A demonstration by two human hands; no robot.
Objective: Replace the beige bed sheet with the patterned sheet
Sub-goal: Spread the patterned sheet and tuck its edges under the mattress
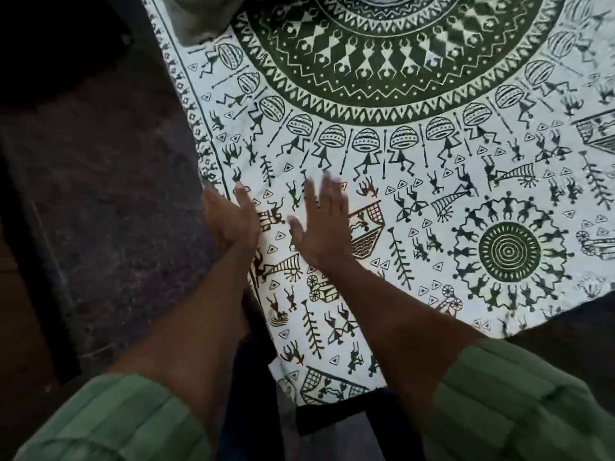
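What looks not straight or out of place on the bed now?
The patterned sheet lies skewed: its near edge runs diagonally, leaving a dark surface uncovered at lower right. A beige cloth sits bunched at the top. Both hands, left hand and right hand, rest on it.

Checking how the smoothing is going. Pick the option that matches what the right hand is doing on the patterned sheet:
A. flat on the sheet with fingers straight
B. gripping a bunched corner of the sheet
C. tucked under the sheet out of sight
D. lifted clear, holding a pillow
A: the right hand lies palm down with straight fingers on the patterned sheet, beside the left hand at the sheet's edge.
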